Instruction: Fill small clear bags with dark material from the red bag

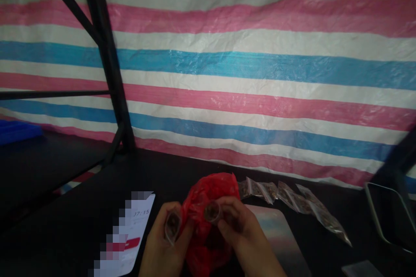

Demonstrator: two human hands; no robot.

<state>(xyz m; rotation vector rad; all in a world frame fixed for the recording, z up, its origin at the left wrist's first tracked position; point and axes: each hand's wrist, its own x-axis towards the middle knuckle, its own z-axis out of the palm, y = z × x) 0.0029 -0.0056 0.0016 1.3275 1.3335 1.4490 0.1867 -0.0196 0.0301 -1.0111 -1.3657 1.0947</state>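
My left hand (162, 244) is closed around a small clear plastic bag (173, 227), its mouth spread open and something dark brown inside. Between the fingertips of my right hand (242, 229) is a small clear round cup (212, 212), tilted toward me, with brownish contents too small to make out. A crumpled red plastic bag (212, 186) lies between and beneath both hands, its mouth gaping toward me. Behind my right hand, several small clear bags (294, 199) with brown contents lie overlapping in a row.
A silvery flat plate (279, 233) lies right of the red bag on the black table (162, 169). A lit, partly blurred phone screen (134, 229) is at left, a dark phone (391, 216) at right. Black frame bars (108, 56) stand before a striped sheet (243, 69).
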